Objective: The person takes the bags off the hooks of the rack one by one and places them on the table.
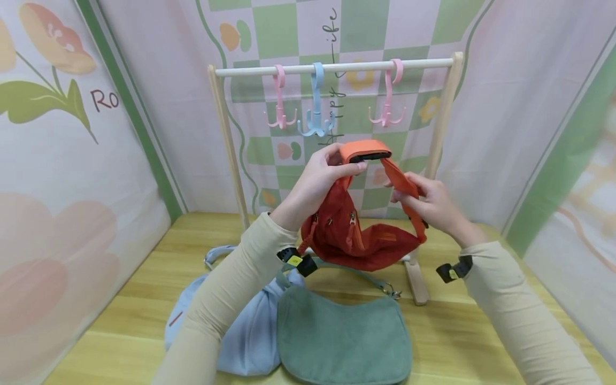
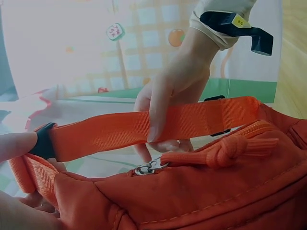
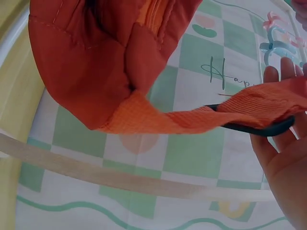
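A red waist bag (image 1: 380, 246) with zips and an orange webbing strap (image 1: 404, 182) hangs in the air between both hands, in front of the rack. My left hand (image 1: 313, 179) grips the strap at its black buckle (image 2: 44, 141), thumb on the buckle. With the thumb and fingers, my right hand (image 1: 435, 206) pinches the strap farther along, seen as well in the left wrist view. A black strap adjuster (image 3: 273, 128) shows beside the right hand in the right wrist view. The bag's body sags below the strap.
Behind the bag stands a rack with a white bar (image 1: 356, 67) and wooden posts. From the bar hang a pink hook (image 1: 279, 99), a blue hook (image 1: 316, 101) and another pink hook (image 1: 387, 96). A green bag (image 1: 344, 337) and a light blue bag (image 1: 250, 337) lie on the wooden table (image 1: 115, 321).
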Action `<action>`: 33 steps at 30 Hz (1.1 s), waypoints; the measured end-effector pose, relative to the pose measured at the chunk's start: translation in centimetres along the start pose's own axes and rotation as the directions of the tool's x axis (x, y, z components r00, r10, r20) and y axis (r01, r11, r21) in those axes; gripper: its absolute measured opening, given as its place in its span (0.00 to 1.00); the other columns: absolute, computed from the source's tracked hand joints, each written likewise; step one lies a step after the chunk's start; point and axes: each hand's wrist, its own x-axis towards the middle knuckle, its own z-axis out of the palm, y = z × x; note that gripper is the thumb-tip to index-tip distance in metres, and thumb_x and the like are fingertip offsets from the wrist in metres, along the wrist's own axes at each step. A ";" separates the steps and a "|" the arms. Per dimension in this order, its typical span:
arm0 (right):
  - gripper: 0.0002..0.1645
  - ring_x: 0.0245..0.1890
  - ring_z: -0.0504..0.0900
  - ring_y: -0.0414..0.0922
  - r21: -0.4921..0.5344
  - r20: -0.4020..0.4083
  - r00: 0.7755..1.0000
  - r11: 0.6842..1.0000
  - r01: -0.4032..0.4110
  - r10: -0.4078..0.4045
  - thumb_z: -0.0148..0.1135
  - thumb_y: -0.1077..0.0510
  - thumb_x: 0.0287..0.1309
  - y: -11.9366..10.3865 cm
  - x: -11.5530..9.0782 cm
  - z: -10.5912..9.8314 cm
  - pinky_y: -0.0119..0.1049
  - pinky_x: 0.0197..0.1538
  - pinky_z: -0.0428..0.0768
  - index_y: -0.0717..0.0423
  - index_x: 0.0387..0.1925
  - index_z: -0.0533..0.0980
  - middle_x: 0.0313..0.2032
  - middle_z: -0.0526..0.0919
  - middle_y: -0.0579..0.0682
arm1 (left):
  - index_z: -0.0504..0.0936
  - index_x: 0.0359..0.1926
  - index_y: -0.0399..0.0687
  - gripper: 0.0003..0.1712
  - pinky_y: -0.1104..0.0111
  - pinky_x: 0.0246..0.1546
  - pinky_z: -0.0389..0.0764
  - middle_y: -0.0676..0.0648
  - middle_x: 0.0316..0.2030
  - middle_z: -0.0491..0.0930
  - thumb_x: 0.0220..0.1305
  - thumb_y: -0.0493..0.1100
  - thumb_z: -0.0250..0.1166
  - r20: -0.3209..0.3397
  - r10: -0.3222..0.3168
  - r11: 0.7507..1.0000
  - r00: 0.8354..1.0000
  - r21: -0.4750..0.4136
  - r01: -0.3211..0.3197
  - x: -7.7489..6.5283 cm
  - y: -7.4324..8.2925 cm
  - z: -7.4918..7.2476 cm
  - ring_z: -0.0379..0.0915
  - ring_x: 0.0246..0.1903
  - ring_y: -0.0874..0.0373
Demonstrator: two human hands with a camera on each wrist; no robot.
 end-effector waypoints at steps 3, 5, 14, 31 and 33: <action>0.09 0.25 0.77 0.32 0.008 -0.004 1.000 1.000 -0.004 0.004 0.55 0.74 0.58 -1.2 -0.1 -0.2 0.25 0.27 0.73 0.66 0.40 0.77 0.25 0.81 0.59 | 0.76 0.46 0.43 0.14 0.71 0.39 0.74 0.50 0.36 0.80 0.59 0.37 0.65 0.005 0.003 1.000 1.000 -0.005 -0.003 -0.2 0.0 -0.1 0.73 0.36 0.60; 0.08 0.24 0.75 0.34 0.012 -0.005 1.000 1.000 -0.007 0.007 0.54 0.73 0.59 -1.3 -0.3 -0.4 0.25 0.26 0.73 0.66 0.39 0.77 0.24 0.80 0.58 | 0.76 0.47 0.43 0.14 0.70 0.40 0.75 0.50 0.37 0.80 0.59 0.37 0.65 0.009 0.002 1.000 1.000 -0.011 -0.002 -0.3 0.0 -0.2 0.74 0.37 0.60; 0.09 0.22 0.77 0.36 0.070 -0.019 0.998 0.996 -0.055 0.056 0.53 0.70 0.63 1.2 -0.9 -0.7 0.25 0.25 0.75 0.63 0.42 0.77 0.23 0.77 0.52 | 0.77 0.50 0.43 0.16 0.71 0.40 0.75 0.49 0.39 0.81 0.59 0.36 0.65 0.001 -0.019 0.999 1.000 -0.040 0.019 -0.8 -0.3 -0.7 0.74 0.37 0.61; 0.09 0.16 0.71 0.43 0.125 -0.045 0.995 0.988 -0.088 0.094 0.48 0.70 0.65 -1.9 -1.2 -1.7 0.31 0.18 0.71 0.63 0.40 0.75 0.19 0.71 0.56 | 0.77 0.48 0.41 0.15 0.71 0.28 0.67 0.51 0.28 0.76 0.58 0.35 0.66 0.002 -0.026 0.999 1.000 -0.020 0.026 -1.4 -1.4 -1.4 0.65 0.26 0.60; 0.09 0.15 0.70 0.44 0.139 -0.050 0.995 0.987 -0.084 0.091 0.47 0.71 0.65 -1.7 -1.3 -1.8 0.32 0.18 0.71 0.63 0.39 0.74 0.19 0.70 0.57 | 0.77 0.48 0.41 0.16 0.71 0.29 0.67 0.51 0.29 0.77 0.58 0.34 0.66 0.002 -0.026 1.000 1.000 -0.015 0.026 -1.5 -1.5 -1.5 0.65 0.26 0.61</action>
